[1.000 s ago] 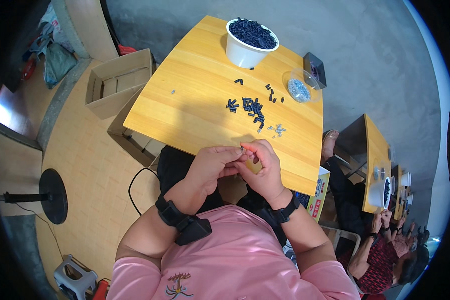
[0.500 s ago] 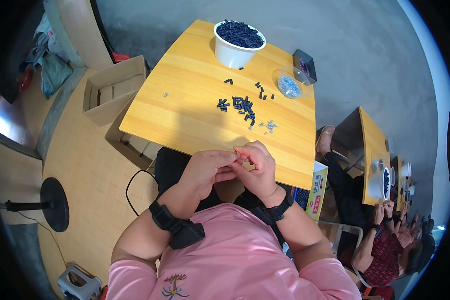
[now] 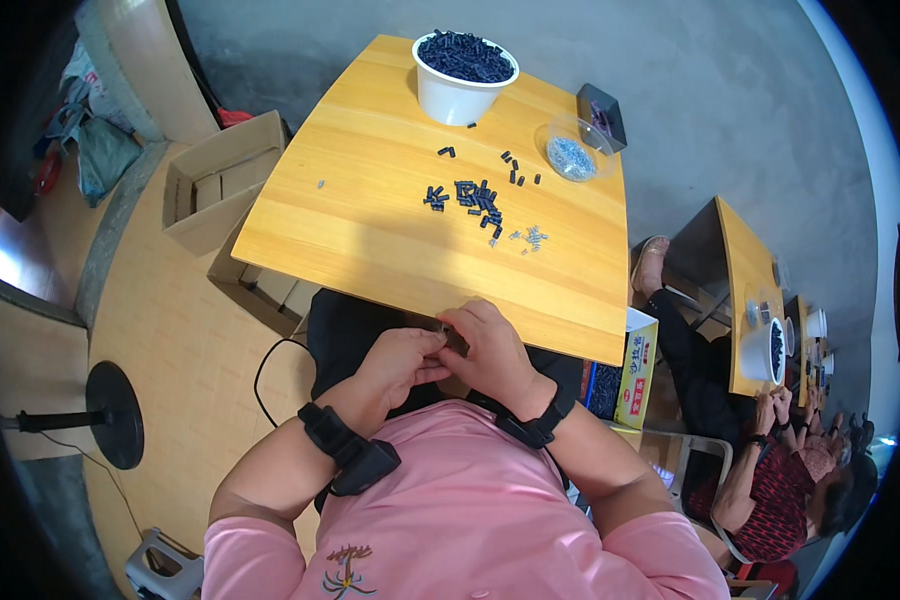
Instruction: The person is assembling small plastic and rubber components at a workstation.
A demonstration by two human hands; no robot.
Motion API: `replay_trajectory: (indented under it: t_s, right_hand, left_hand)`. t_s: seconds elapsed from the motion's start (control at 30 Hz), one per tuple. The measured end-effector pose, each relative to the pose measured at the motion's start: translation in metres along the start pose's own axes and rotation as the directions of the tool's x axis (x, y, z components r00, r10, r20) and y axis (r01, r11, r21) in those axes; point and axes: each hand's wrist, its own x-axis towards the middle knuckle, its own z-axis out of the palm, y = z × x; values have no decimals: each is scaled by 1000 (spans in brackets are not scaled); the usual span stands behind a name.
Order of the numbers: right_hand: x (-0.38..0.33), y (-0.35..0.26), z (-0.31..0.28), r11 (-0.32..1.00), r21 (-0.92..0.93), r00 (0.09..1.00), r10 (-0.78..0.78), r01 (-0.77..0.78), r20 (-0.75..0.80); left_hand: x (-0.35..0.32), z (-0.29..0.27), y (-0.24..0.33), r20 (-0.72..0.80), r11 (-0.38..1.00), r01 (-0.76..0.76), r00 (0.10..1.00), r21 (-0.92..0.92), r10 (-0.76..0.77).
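At the near edge of the table, my left hand [image 3: 398,362] and my right hand [image 3: 488,348] meet with fingertips pinched together. Whatever sits between them is too small to make out. Beyond my hands, a loose pile of short black tubes [image 3: 477,196] lies on the wooden table [image 3: 370,150]. Just right of the pile is a scatter of small shiny metal pieces [image 3: 535,238]. A clear round dish [image 3: 571,158] of similar silvery pieces stands farther right. At the far end is a white bucket [image 3: 460,100] heaped with black tubes.
A dark open box [image 3: 602,118] stands at the table's far right corner. Cardboard boxes [image 3: 185,205] rest on the floor to the left, near a black round stand base [image 3: 115,415]. Under the right edge is a yellow-green carton [image 3: 635,370]. Other people [image 3: 765,490] sit at tables on the right.
Both hands have shifted a little left and down, toward my body, still pinched together. The whole view has moved slightly; the things on the table lie as before.
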Motion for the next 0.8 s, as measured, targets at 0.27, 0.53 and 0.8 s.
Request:
replay_trajectory:
  t_s: [0.27, 0.53, 0.8]
  right_hand:
    - [7, 4, 2, 994, -15, 994, 108, -107, 30]
    - [12, 7, 3, 986, 20, 985, 162, -163, 68]
    - [13, 10, 1, 981, 73, 982, 174, -179, 74]
  left_hand:
    - [7, 0, 0, 1, 999, -14, 1000, -36, 14]
    - [12, 2, -8, -37, 993, -58, 998, -103, 55]
    - [12, 10, -6, -114, 988, -90, 991, -125, 76]
